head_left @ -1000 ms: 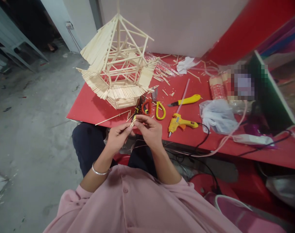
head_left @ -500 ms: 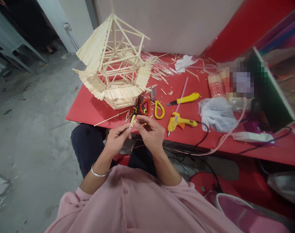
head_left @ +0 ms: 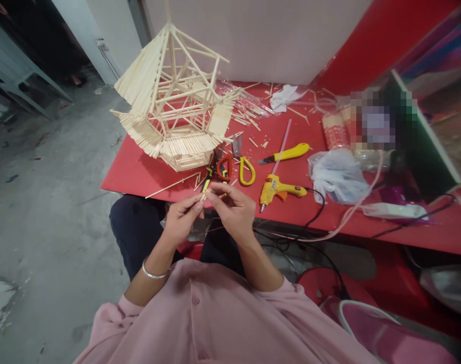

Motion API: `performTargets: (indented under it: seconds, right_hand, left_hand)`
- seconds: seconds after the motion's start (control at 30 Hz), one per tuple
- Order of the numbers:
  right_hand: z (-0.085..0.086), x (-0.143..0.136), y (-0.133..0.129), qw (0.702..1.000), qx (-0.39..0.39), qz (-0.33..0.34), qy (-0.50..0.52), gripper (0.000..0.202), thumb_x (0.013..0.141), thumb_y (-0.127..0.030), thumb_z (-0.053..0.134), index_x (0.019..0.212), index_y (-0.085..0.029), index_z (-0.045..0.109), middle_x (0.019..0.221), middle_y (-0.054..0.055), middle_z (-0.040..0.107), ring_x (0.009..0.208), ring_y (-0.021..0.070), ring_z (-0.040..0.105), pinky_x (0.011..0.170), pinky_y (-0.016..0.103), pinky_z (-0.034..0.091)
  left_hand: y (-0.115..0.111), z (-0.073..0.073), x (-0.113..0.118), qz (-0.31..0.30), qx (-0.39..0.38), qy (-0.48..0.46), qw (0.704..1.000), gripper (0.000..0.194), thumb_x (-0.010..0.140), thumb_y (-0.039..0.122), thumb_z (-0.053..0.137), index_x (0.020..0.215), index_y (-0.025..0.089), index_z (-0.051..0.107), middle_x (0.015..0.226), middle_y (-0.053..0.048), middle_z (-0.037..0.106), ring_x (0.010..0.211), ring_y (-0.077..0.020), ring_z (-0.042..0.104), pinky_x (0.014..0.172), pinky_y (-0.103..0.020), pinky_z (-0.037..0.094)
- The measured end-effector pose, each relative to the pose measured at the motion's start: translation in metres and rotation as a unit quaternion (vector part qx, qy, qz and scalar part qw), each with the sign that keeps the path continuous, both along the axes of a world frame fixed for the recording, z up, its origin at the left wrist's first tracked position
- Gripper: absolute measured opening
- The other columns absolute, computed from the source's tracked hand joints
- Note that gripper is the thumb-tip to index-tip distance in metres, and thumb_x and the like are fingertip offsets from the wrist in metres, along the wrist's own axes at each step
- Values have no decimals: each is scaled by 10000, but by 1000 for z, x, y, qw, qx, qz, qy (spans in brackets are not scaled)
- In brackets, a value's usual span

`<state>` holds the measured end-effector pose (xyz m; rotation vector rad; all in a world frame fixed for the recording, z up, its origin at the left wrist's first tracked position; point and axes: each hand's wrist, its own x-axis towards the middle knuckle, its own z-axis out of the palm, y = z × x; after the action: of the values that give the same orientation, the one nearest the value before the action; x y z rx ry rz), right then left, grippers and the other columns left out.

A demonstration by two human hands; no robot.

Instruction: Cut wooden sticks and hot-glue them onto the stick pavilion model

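Over the table's front edge, my left hand [head_left: 181,218] and my right hand [head_left: 236,208] meet, thumbs and fingers pinched together. Between the fingertips is a short pale wooden stick piece [head_left: 204,196], mostly covered by the fingers. Just beyond the hands lie black-and-yellow pliers [head_left: 210,172] and scissors [head_left: 247,172] with one red and one yellow handle loop. A pavilion-like model [head_left: 184,144] built of thin wooden sticks stands behind them, its upper roof covered on the left and open framing on the right.
On the red table [head_left: 120,167] a yellow glue gun [head_left: 278,191] lies to the right, near a yellow-handled knife [head_left: 291,153]. Farther right are a white plastic bag [head_left: 336,177], packed sticks [head_left: 334,131] and a green board [head_left: 416,141]. Loose sticks and scraps lie scattered; a cable [head_left: 319,212] hangs over the edge.
The view has shifted slightly, so the table and model appear a little farther left. Both hands keep their pinch on the small stick piece, with barely any finger movement.
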<state>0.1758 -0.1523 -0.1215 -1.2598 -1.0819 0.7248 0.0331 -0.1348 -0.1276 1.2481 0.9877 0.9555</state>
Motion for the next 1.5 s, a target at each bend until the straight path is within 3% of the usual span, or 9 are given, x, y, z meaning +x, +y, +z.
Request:
performTargets:
  seconds: [0.37,0.53,0.8,1.17,1.27,1.37,1.43,1.5]
  right_hand:
    - [-1,1,2,998,-22,21,61,237,772,-364,746,980,-252,742,883,12,751,757,142,684,651,265,572]
    - [1,-1,5,990,-58,22,125,258,717,-377,778,928,-235,734,848,9,736,685,128,658,621,268,587]
    - [0,-4,7,994,-54,-4,99,224,719,-395,759,872,-234,735,819,7,738,653,119,634,612,265,579]
    - [-9,-13,12,992,-78,2,96,255,727,-416,764,894,-225,743,829,15,739,631,121,631,618,268,548]
    - [-9,-13,18,994,-91,6,68,267,742,-426,759,919,-226,746,857,18,752,656,132,652,642,275,547]
    - [-13,-13,31,994,-100,13,-49,218,802,-406,703,930,-236,749,876,17,762,677,146,666,666,284,536]
    - [-19,-16,42,978,-109,41,-174,162,839,-354,657,911,-242,751,861,18,764,717,164,679,699,296,520]
    - [-24,-23,52,943,-122,61,-303,149,862,-304,622,906,-242,750,863,32,763,784,190,688,732,311,497]
  left_hand:
    - [-1,1,2,9,13,23,1000,386,826,477,699,1059,179,780,615,8,622,487,-65,436,455,-191,363]
    - [-5,2,7,46,36,36,998,338,839,478,679,891,160,781,619,1,653,433,-61,414,430,-202,360]
    - [-6,9,9,85,180,168,966,306,917,408,580,912,173,776,666,-24,701,601,-138,617,625,-242,492]
    - [-4,-4,1,96,283,211,931,276,962,278,514,977,164,765,862,-81,756,747,-168,676,740,-270,505]
    - [0,-6,-8,117,250,210,938,278,961,311,520,940,179,764,793,-53,728,711,-157,649,713,-264,492]
    - [7,-12,-18,157,147,161,963,295,944,383,550,876,182,756,625,3,624,573,-120,562,599,-238,452]
    - [13,-18,-24,169,62,89,980,304,923,421,576,880,174,748,586,26,578,485,-87,481,503,-218,394]
    - [19,-26,-26,170,-3,21,985,303,896,437,609,881,163,737,582,36,565,426,-57,401,433,-201,320]
